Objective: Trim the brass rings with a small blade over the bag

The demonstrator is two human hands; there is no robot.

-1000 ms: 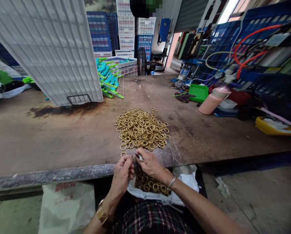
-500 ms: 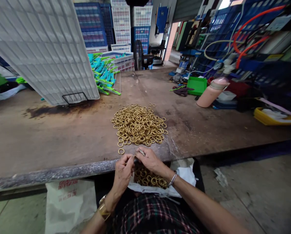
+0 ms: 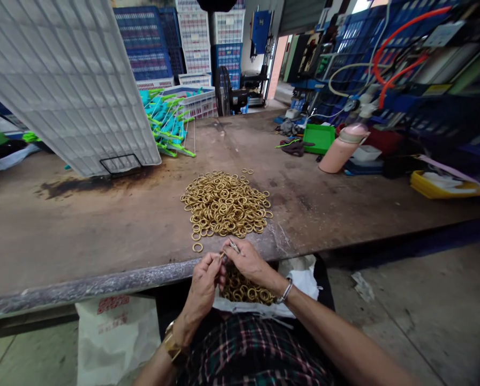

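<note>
My left hand (image 3: 207, 276) pinches one gold-coloured ring (image 3: 223, 255) by its edge between thumb and fingers. Closed beside it, my right hand (image 3: 246, 260) grips a small, slim metal tool (image 3: 234, 246) whose pointed end shows above the fingers; its exact kind is too small to make out. The two hands meet at the table's front edge, fingertips almost touching at the ring. Just beyond them lies a heap of gold rings (image 3: 226, 206), with a single loose ring (image 3: 197, 247) nearer. Under my hands, a white bag (image 3: 244, 306) on my lap holds many more rings.
A tall white ribbed panel (image 3: 75, 91) leans at the left, beside green and turquoise plastic parts (image 3: 170, 126). On the right stand a pink bottle (image 3: 342, 150), a green tray (image 3: 319, 138) and a yellow tray (image 3: 444, 185). Stacked crates (image 3: 194, 37) and a fan (image 3: 224, 91) are behind.
Both hands stay together over the bag, with small shifts of the fingers around the ring and the tool. The view has tilted down and turned slightly; the heap looks the same.
</note>
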